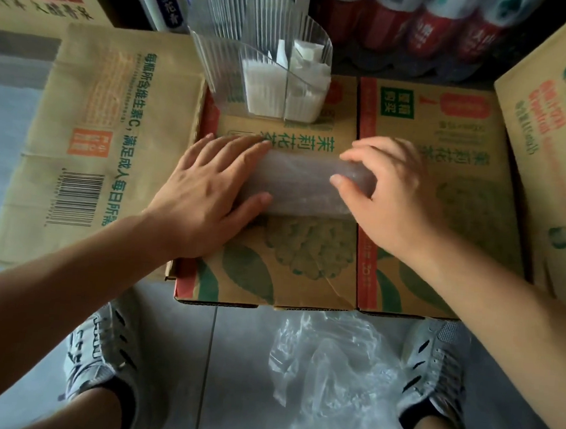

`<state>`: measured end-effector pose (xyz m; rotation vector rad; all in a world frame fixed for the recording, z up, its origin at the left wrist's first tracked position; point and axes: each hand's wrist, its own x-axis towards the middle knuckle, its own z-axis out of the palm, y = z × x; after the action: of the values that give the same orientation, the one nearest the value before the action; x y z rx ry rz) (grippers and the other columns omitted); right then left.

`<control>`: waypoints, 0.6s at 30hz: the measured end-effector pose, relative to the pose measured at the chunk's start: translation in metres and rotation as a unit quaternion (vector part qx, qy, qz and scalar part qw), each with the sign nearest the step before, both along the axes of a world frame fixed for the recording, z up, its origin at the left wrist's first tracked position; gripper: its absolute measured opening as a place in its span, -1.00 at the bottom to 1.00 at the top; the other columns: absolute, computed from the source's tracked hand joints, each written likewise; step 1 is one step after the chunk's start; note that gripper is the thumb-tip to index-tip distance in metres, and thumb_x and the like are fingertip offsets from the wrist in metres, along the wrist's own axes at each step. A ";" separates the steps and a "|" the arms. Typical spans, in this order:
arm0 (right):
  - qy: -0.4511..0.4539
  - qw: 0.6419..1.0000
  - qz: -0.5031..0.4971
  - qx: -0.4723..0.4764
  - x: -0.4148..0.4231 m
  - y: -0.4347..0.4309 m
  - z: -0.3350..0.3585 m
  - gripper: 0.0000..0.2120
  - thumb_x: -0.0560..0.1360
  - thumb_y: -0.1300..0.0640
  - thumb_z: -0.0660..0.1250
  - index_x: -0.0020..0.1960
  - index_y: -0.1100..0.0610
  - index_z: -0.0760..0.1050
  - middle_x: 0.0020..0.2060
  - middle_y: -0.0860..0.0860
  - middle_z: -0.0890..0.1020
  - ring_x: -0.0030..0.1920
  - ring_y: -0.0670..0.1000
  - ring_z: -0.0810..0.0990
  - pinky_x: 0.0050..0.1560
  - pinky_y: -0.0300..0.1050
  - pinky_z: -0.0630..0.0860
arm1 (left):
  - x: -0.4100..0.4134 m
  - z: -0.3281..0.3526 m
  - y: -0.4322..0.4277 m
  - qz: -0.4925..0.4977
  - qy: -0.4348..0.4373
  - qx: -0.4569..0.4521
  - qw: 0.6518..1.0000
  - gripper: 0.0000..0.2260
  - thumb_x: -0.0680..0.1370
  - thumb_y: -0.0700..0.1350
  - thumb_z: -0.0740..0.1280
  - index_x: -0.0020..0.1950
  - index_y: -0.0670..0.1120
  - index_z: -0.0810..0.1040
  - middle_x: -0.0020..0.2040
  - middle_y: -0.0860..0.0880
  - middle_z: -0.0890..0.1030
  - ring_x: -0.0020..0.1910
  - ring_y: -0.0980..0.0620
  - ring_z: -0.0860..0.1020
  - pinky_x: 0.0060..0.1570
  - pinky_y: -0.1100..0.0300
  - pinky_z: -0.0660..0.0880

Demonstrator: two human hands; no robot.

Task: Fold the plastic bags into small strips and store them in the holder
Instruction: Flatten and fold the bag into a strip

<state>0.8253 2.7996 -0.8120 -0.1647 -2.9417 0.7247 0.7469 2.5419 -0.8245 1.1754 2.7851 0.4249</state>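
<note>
At the left of the frame, a flattened cardboard sheet (90, 127) is laid on the tiled floor (10, 121). Just right of it, the left hand (206, 189) is spread with fingers straight and pressed flat on the left end of the folded plastic bag (300, 188); nothing is gripped by it. The bag is laid as a wide translucent band across a printed cardboard carton (305, 262) at frame centre. In the upper centre, a clear ribbed holder (219, 49) is stood on the same carton, and white folded strips (270, 86) are kept upright in its front compartments. The right end of the bag is pinched by the right hand (389, 201), with fingers curled and the thumb set against it. In the lower centre-right, a crumpled loose bag (337, 379) is left on the floor between two grey shoes (438, 366). A further carton (555, 139) is set at the right edge.
</note>
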 end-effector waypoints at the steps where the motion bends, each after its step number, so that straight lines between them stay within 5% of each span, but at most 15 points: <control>1: -0.002 1.000 -0.019 -0.013 0.000 0.002 -0.001 -0.66 0.52 -0.15 0.34 0.12 0.07 0.65 0.10 0.00 0.62 0.19 0.11 0.52 0.25 0.19 0.46 | -0.003 0.001 0.001 0.015 -0.007 0.020 1.000 -0.39 0.64 0.24 0.09 0.59 -0.08 0.27 0.52 -0.09 0.38 0.50 -0.13 0.29 0.49 -0.12 0.19; 7: -0.029 0.992 -0.091 -0.076 -0.011 0.005 0.007 -0.60 0.34 -0.37 0.29 -0.01 -0.14 0.62 -0.12 -0.15 0.55 0.03 0.10 0.57 0.14 0.25 0.50 | -0.015 -0.001 0.011 0.059 0.006 0.047 0.997 -0.52 0.57 0.17 0.22 0.41 -0.04 0.49 0.28 -0.08 0.51 0.26 -0.20 0.43 0.26 -0.14 0.34; 11: -0.046 0.990 -0.107 -0.082 -0.018 0.008 0.005 -0.81 0.41 -0.20 0.42 -0.24 -0.11 0.53 -0.16 -0.16 0.54 -0.01 0.07 0.55 0.16 0.27 0.49 | -0.017 -0.004 0.011 0.085 -0.002 0.072 0.994 -0.63 0.55 0.13 0.30 0.30 0.05 0.59 0.21 -0.02 0.51 0.23 -0.15 0.46 0.27 -0.10 0.30; 18: -0.055 0.991 -0.112 -0.046 -0.014 0.011 0.006 -0.78 0.45 -0.06 0.47 -0.29 -0.11 0.46 -0.10 -0.11 0.49 0.06 0.12 0.52 0.21 0.25 0.45 | -0.022 -0.006 0.015 0.123 -0.014 0.125 0.984 -0.80 0.55 0.06 0.40 0.15 0.07 0.67 0.10 0.02 0.55 0.16 -0.04 0.52 0.21 0.04 0.28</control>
<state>0.8114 2.8107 -0.8059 -0.5490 -2.9267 0.8404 0.7247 2.5566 -0.8301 0.8523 2.9276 0.8256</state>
